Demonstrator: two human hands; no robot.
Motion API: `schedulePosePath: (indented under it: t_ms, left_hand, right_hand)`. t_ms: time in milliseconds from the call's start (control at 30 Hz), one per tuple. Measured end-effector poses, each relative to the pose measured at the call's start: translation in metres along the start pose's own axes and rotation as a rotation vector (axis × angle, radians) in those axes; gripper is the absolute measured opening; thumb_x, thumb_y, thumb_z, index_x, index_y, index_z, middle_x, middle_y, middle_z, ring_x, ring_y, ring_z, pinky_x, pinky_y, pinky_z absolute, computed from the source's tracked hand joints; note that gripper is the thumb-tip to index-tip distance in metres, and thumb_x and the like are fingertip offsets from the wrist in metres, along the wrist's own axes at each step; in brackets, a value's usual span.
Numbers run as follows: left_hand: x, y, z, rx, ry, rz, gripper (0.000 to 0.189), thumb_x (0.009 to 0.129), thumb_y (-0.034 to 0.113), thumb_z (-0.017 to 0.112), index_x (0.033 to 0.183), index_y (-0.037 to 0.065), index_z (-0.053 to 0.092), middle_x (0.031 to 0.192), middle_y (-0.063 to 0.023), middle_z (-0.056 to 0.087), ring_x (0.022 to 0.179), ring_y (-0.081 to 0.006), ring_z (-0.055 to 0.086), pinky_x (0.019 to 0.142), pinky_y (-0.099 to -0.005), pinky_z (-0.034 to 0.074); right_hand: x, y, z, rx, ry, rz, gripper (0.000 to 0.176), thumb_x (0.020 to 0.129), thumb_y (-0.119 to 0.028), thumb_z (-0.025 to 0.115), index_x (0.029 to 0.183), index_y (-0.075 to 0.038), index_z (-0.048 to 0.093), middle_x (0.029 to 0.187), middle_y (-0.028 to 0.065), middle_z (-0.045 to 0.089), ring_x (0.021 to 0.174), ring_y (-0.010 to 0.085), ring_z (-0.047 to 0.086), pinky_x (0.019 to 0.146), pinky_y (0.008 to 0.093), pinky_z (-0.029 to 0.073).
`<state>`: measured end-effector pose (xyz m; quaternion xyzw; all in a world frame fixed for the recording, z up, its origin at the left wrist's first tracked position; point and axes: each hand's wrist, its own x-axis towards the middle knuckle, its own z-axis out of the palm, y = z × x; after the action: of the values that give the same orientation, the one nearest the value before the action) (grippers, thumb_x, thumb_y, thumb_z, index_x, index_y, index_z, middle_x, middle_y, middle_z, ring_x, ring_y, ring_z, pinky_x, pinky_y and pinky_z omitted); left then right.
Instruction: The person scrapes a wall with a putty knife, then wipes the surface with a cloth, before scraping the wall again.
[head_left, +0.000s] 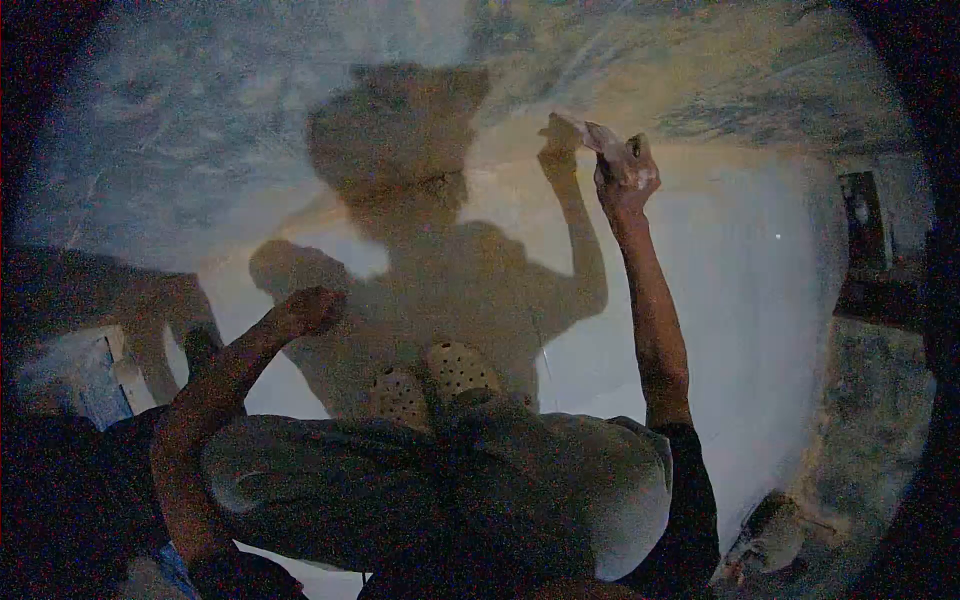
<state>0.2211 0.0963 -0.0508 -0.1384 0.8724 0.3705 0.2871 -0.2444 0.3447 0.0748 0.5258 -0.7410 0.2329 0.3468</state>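
My right hand (628, 172) is raised at arm's length, its fingers closed round a pale, thin, flat piece (598, 138) that sticks out to the upper left. The kind of piece is not clear in this dim light. Whitish smears cover the back of that hand. My left hand (316, 310) hangs lower at the left, in front of my left knee, with its fingers curled in; whatever they hold is hidden. Beyond both hands lies a mottled grey and yellowish surface (690, 85), bordering a smooth whitish one (740, 290).
My shadow (430, 270) falls across the middle. Perforated clogs (462, 370) show past my bent knees. A dark object (775, 530) lies at lower right, and a dark upright shape (865, 220) stands at far right. At left is a blue and white item (105, 375).
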Motion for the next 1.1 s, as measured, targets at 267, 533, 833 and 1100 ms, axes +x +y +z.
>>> schedulePosePath:
  t_ms: [267,533,833,1100]
  left_hand:
    - [-0.003,-0.001,-0.018,0.149,-0.112,-0.123,0.020,0.087,0.015,0.049,0.101,0.002,0.057,0.072,-0.0186,0.059,0.071,-0.0326,0.061,0.068,-0.0461,0.050]
    - [0.007,-0.036,0.017,0.383,0.050,0.047,0.028,0.087,0.021,0.049,0.107,0.002,0.056,0.088,-0.0214,0.061,0.082,-0.0351,0.060,0.075,-0.0475,0.049]
    - [0.003,-0.055,0.020,0.443,-0.057,0.202,0.027,0.087,0.019,0.050,0.107,0.001,0.054,0.094,-0.0217,0.061,0.086,-0.0356,0.059,0.076,-0.0465,0.049]
    - [0.004,0.016,-0.029,0.305,-0.192,-0.056,0.028,0.088,0.021,0.050,0.108,0.002,0.054,0.091,-0.0198,0.062,0.082,-0.0305,0.062,0.073,-0.0407,0.051]
  right_hand:
    - [0.004,-0.029,0.020,0.003,0.067,-0.100,0.045,0.063,0.000,0.067,0.103,-0.020,0.068,0.062,0.0078,0.049,0.053,0.0225,0.049,0.042,0.0334,0.037]
    - [-0.030,-0.030,0.036,-0.048,-0.011,0.118,0.046,0.064,-0.001,0.067,0.105,-0.023,0.067,0.076,0.0082,0.061,0.056,0.0220,0.049,0.048,0.0316,0.041]
    - [-0.028,-0.020,0.029,0.077,-0.085,0.193,0.041,0.064,-0.002,0.065,0.100,-0.020,0.068,0.068,0.0059,0.057,0.060,0.0242,0.048,0.049,0.0348,0.040]
    - [-0.058,-0.007,0.059,0.396,-0.052,0.418,0.026,0.073,-0.005,0.064,0.096,-0.016,0.067,0.088,0.0048,0.068,0.080,0.0302,0.063,0.068,0.0385,0.051]
